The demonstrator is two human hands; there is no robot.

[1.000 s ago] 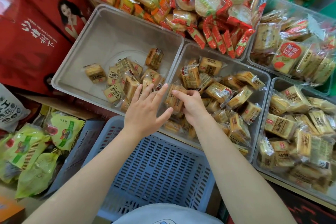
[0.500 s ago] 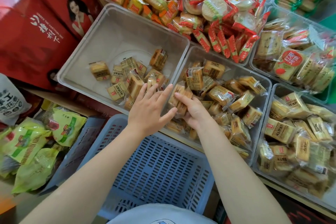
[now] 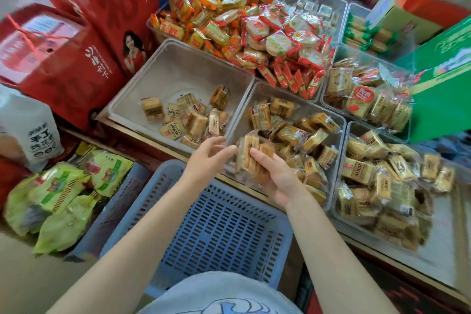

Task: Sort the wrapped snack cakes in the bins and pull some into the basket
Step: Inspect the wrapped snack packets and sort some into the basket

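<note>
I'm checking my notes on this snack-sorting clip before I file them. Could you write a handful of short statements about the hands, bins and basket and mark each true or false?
1. The right hand holds a bunch of wrapped snack cakes. True.
2. The blue basket already has cakes in it. False: no cakes show on its slotted floor.
3. The left hand grips a cake. False: its fingers are loosely spread and hold nothing.
4. The left bin holds fewer cakes than the middle bin. True.
5. The green snack bags lie inside the basket. False: they lie to its left, outside it.
</note>
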